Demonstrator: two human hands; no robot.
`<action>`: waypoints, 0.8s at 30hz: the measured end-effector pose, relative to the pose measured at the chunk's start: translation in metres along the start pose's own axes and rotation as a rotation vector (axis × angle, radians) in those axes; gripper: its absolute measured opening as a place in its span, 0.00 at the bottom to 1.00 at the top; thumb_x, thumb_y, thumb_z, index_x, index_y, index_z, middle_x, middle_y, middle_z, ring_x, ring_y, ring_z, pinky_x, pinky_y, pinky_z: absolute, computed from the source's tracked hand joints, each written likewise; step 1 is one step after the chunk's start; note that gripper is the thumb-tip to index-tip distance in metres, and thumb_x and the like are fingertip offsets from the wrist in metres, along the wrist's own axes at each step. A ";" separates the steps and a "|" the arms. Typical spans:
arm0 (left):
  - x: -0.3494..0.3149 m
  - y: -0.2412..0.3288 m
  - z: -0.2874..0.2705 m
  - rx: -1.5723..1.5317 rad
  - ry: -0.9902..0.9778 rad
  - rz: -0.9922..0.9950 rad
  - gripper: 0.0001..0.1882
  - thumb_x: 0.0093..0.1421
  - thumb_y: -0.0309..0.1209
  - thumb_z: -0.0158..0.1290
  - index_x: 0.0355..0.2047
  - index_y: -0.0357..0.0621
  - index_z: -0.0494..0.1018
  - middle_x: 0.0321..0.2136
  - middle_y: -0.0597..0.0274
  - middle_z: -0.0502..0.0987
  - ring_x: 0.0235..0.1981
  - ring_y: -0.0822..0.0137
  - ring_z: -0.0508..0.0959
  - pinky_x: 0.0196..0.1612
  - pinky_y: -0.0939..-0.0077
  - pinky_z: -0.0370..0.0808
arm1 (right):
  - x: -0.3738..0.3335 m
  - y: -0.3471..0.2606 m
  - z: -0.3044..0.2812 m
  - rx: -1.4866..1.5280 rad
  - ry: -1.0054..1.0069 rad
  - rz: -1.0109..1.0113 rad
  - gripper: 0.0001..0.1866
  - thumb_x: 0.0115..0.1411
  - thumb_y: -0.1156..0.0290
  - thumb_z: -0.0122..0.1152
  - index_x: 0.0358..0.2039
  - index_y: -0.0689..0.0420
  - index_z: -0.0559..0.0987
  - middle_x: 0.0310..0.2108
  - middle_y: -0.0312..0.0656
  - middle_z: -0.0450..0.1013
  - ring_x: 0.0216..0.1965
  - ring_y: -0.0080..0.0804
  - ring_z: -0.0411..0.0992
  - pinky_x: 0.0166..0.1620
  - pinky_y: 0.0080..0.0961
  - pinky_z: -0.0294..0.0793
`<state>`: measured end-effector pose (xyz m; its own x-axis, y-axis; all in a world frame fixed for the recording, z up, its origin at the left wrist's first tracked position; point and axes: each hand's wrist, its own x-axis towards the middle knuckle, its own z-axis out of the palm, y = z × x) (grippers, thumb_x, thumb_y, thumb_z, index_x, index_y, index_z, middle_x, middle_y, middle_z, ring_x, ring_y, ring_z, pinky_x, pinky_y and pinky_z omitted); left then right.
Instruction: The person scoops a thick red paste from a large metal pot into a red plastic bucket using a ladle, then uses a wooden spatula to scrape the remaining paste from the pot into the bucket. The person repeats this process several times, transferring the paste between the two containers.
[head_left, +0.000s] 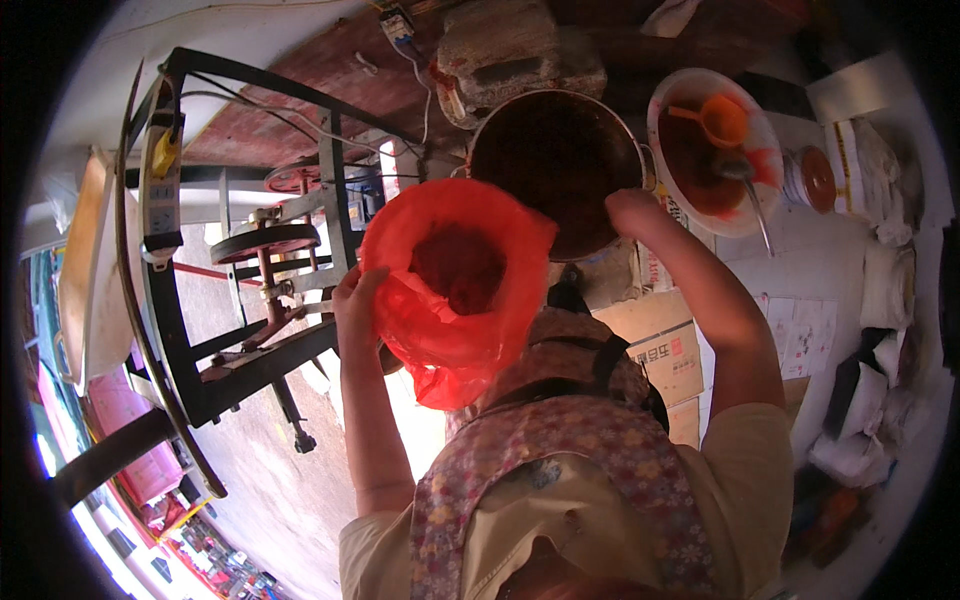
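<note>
My left hand (355, 300) is closed on the left edge of a red plastic bag (520, 240). The bag's mouth is spread wide and folded outward, with a dark reddish mass showing inside it. Whether a container stands under the plastic is hidden. Just beyond the bag is a large round metal pot (640, 150) with dark contents. Over the right side of this pot my right hand (635, 212) is closed, its fingers curled down near the rim. What it grips, if anything, is hidden in the shadow.
Right of the pot sits a white basin (655, 130) of red liquid, holding an orange scoop (724, 120) and a metal ladle (738, 172). A dark metal frame (180, 340) with wheels stands at left. Cardboard boxes (660, 345) lie below my right arm.
</note>
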<state>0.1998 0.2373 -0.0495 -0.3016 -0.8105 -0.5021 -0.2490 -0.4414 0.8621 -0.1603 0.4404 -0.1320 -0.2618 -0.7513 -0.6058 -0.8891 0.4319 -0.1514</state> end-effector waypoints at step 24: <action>0.018 0.000 -0.011 -0.053 -0.049 -0.099 0.20 0.52 0.29 0.59 0.43 0.29 0.74 0.34 0.55 0.79 0.32 0.66 0.79 0.36 0.76 0.76 | -0.086 -0.118 0.144 1.928 0.227 -0.260 0.23 0.64 0.64 0.52 0.58 0.58 0.66 0.54 0.45 0.68 0.54 0.37 0.68 0.56 0.35 0.69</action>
<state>0.2047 0.2186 -0.0580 -0.3229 -0.7424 -0.5870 -0.2311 -0.5396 0.8096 0.0210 0.5260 -0.1742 -0.3892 -0.8476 -0.3607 0.5808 0.0782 -0.8103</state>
